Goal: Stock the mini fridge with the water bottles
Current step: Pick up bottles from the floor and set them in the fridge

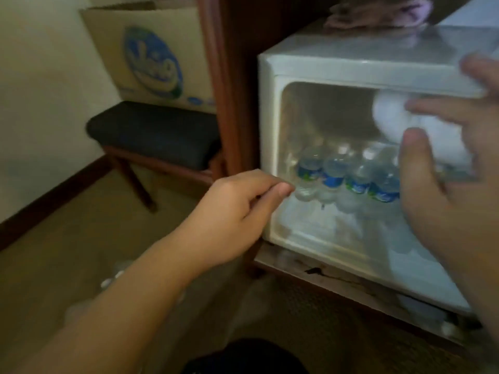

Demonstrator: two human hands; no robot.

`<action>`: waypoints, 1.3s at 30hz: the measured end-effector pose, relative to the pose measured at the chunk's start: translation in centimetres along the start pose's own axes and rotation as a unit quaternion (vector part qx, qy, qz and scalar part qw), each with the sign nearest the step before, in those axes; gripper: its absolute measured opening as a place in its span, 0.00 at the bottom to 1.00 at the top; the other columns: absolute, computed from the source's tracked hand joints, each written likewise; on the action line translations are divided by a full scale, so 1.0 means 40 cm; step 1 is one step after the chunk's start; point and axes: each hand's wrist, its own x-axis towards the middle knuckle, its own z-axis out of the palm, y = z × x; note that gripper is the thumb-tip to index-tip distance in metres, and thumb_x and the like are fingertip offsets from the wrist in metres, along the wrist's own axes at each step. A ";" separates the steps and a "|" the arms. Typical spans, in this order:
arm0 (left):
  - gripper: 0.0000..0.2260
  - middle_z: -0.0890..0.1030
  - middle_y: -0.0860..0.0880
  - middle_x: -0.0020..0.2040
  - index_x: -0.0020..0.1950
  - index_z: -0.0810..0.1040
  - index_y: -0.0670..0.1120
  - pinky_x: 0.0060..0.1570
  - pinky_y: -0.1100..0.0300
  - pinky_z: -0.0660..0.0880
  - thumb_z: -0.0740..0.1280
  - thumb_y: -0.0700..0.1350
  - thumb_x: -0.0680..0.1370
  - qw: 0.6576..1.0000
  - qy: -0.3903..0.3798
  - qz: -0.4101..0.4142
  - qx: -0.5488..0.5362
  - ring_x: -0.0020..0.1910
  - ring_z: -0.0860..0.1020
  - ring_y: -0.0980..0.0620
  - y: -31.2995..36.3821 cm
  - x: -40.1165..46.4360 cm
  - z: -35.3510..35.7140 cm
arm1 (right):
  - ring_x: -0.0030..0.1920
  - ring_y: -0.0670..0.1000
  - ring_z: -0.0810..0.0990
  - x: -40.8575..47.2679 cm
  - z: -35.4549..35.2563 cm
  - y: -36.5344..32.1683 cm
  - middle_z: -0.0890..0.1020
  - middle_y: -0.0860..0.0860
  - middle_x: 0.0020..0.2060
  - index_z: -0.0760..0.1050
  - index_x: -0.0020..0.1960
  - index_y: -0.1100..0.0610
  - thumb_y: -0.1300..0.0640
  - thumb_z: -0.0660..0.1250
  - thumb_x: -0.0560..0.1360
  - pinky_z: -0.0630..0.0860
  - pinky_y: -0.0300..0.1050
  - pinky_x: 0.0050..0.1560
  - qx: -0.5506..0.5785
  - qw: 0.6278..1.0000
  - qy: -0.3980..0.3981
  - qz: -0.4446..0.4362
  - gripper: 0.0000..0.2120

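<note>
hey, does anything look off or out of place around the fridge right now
Mostly fine: the bottles stand upright in a row inside the fridge. Two oddities: a crumpled cloth on top of it, and what look like loose bottles on the floor, too blurred to be sure.
</note>
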 end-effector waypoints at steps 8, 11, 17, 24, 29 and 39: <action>0.11 0.86 0.60 0.46 0.56 0.84 0.55 0.48 0.69 0.77 0.63 0.55 0.84 0.943 0.192 -0.262 0.066 0.47 0.84 0.62 -0.162 -0.389 -0.290 | 0.50 0.49 0.79 -0.243 0.413 -0.281 0.81 0.51 0.51 0.83 0.55 0.58 0.60 0.67 0.80 0.76 0.42 0.50 0.178 0.935 -0.255 -0.170 0.08; 0.09 0.85 0.61 0.45 0.54 0.83 0.58 0.42 0.76 0.73 0.64 0.57 0.83 0.913 0.175 -0.348 0.123 0.46 0.81 0.66 -0.210 -0.521 -0.330 | 0.49 0.44 0.77 -0.342 0.535 -0.363 0.79 0.44 0.49 0.81 0.58 0.51 0.56 0.67 0.79 0.75 0.37 0.48 0.183 0.901 -0.357 -0.167 0.09; 0.08 0.82 0.61 0.49 0.58 0.80 0.60 0.45 0.65 0.79 0.65 0.58 0.81 0.841 0.127 -0.505 0.147 0.46 0.80 0.64 -0.340 -0.716 -0.342 | 0.57 0.44 0.74 -0.443 0.702 -0.497 0.69 0.44 0.62 0.63 0.76 0.41 0.43 0.64 0.80 0.78 0.42 0.54 0.165 0.847 -0.499 -0.086 0.25; 0.14 0.83 0.57 0.53 0.64 0.78 0.57 0.54 0.55 0.80 0.67 0.57 0.80 0.817 0.079 -0.561 0.109 0.52 0.82 0.56 -0.509 -0.742 -0.261 | 0.61 0.51 0.75 -0.504 0.815 -0.523 0.70 0.50 0.66 0.61 0.79 0.44 0.47 0.65 0.81 0.79 0.51 0.57 0.135 0.827 -0.545 -0.015 0.28; 0.25 0.77 0.50 0.66 0.75 0.68 0.60 0.64 0.48 0.75 0.69 0.56 0.79 0.870 0.007 -0.475 0.133 0.67 0.75 0.48 -0.613 -0.617 -0.194 | 0.60 0.51 0.77 -0.515 0.862 -0.510 0.71 0.50 0.66 0.68 0.74 0.44 0.50 0.65 0.82 0.80 0.51 0.56 0.150 0.809 -0.568 -0.010 0.21; 0.21 0.74 0.45 0.66 0.72 0.73 0.49 0.57 0.51 0.79 0.69 0.40 0.80 0.856 -0.152 -0.406 0.283 0.62 0.78 0.44 -0.731 -0.529 -0.096 | 0.51 0.49 0.79 -0.531 0.865 -0.469 0.78 0.48 0.51 0.74 0.53 0.49 0.57 0.68 0.80 0.80 0.52 0.51 0.173 0.814 -0.555 0.007 0.05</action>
